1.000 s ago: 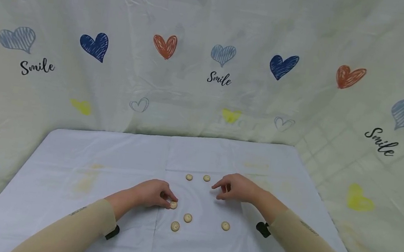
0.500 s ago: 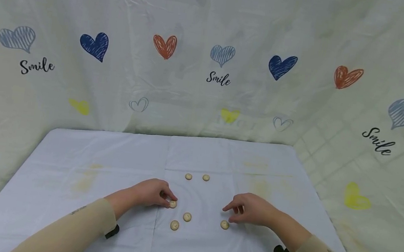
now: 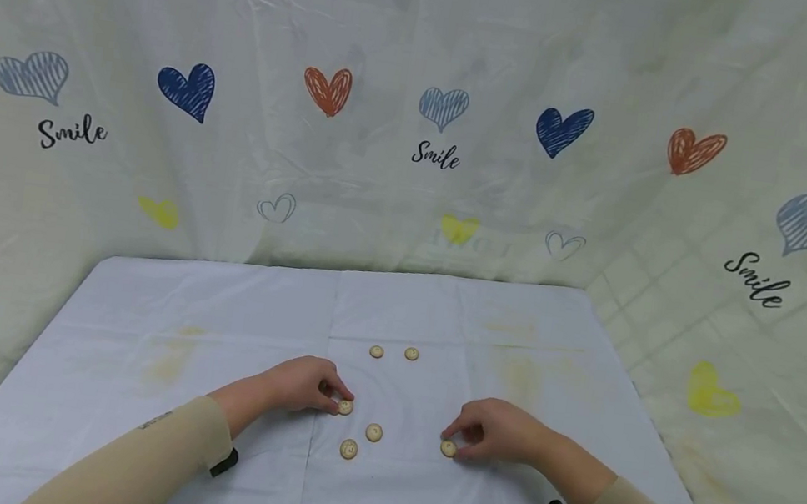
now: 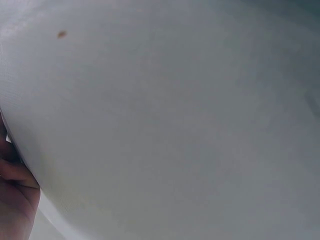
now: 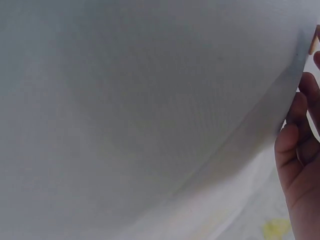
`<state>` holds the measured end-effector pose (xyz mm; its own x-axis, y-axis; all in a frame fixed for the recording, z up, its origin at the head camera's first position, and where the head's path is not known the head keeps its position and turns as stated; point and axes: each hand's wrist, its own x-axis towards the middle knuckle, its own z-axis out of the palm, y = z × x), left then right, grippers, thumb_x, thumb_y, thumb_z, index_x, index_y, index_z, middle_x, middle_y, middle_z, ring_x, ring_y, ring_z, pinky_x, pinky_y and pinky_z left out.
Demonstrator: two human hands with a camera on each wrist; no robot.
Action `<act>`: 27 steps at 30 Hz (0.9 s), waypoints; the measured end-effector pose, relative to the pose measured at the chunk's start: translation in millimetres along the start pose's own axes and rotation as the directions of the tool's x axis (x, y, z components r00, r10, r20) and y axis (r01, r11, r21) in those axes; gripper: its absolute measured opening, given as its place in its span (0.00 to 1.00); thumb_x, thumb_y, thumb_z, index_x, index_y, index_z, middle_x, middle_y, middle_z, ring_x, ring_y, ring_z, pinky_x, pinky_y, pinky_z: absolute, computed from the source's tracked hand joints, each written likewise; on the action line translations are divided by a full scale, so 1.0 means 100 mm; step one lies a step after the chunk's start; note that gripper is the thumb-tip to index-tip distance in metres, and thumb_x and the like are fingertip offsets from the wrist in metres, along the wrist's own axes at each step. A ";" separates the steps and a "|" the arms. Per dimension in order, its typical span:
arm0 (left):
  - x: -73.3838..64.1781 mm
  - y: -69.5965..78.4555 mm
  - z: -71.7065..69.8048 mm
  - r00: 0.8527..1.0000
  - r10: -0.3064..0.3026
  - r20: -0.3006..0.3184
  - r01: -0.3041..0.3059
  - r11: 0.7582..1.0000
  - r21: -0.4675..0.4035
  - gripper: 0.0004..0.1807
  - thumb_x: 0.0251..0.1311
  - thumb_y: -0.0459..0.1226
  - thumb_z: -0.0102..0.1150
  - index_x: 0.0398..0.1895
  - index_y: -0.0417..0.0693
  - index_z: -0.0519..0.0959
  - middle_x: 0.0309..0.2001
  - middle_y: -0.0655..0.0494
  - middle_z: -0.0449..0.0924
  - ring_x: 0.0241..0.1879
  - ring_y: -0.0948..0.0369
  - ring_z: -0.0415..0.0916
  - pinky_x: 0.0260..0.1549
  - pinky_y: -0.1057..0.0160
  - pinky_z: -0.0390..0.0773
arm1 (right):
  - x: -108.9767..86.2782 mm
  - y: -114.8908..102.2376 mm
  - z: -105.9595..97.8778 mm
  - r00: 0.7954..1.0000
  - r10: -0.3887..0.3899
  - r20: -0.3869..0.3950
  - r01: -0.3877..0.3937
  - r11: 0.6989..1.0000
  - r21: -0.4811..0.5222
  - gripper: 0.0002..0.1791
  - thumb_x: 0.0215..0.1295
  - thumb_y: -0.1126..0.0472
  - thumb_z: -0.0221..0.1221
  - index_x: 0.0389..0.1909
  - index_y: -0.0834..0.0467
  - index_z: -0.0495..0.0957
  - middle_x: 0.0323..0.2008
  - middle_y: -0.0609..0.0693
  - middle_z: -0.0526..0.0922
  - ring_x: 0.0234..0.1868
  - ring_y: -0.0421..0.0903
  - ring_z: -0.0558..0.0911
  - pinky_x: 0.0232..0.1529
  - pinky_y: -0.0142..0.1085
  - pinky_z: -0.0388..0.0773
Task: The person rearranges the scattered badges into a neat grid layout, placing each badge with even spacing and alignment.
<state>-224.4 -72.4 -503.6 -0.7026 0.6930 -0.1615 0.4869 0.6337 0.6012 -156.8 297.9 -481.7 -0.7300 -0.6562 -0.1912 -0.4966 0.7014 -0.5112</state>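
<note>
In the head view, my left hand (image 3: 303, 382) pinches a round beige button (image 3: 346, 407) at its left edge, on the white cloth. On the right, thumb and forefinger of my right hand (image 3: 502, 432) grip another such button (image 3: 448, 448), one at its upper edge and one at its lower right. Between the hands and nearer to me lie two loose buttons, a middle button (image 3: 374, 432) and a front button (image 3: 349, 450). The wrist views show mostly cloth, with part of the left hand (image 4: 17, 200) and the right hand (image 5: 302, 165) at the edges; no button shows there.
Two more buttons, a far left button (image 3: 377, 351) and a far right button (image 3: 411, 354), lie farther back. White cloth (image 3: 230, 306) with faint yellow stains covers the table. Behind it hangs a pale curtain (image 3: 367, 180) printed with hearts and "Smile".
My right hand has moved from near the far buttons rightward and toward me, and its fingers have closed on the right-hand button. The left hand has stayed at its button.
</note>
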 end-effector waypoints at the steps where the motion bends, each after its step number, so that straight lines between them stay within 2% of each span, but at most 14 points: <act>1: 0.00 0.00 0.00 1.000 0.001 0.000 -0.001 1.000 0.000 0.12 0.56 0.42 0.72 0.44 0.62 0.89 0.28 0.69 0.74 0.30 0.68 0.70 0.34 0.65 0.72 | 0.00 0.00 0.01 1.000 -0.005 0.002 0.005 1.000 -0.007 0.13 0.57 0.52 0.72 0.44 0.41 0.88 0.28 0.33 0.76 0.31 0.31 0.72 0.35 0.29 0.71; 15: 0.01 -0.01 0.01 1.000 -0.006 -0.001 0.006 1.000 0.012 0.12 0.56 0.42 0.72 0.44 0.63 0.89 0.28 0.69 0.74 0.30 0.68 0.70 0.34 0.65 0.72 | 0.02 -0.02 0.03 1.000 -0.029 0.004 0.029 0.998 -0.062 0.12 0.58 0.52 0.71 0.44 0.42 0.88 0.28 0.31 0.75 0.30 0.29 0.71 0.36 0.28 0.71; 27: 0.01 0.00 0.00 1.000 -0.006 0.009 0.006 1.000 0.005 0.12 0.56 0.41 0.72 0.44 0.63 0.89 0.28 0.69 0.74 0.30 0.68 0.71 0.34 0.66 0.72 | 0.05 0.00 -0.05 0.998 -0.038 -0.040 0.034 0.995 -0.097 0.12 0.57 0.51 0.71 0.43 0.43 0.88 0.26 0.31 0.74 0.27 0.30 0.71 0.31 0.28 0.70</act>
<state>-224.9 -71.9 -504.1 -0.7010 0.6922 -0.1718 0.4851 0.6393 0.5967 -162.9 296.7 -478.3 -0.7284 -0.6711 -0.1382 -0.5646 0.7022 -0.4338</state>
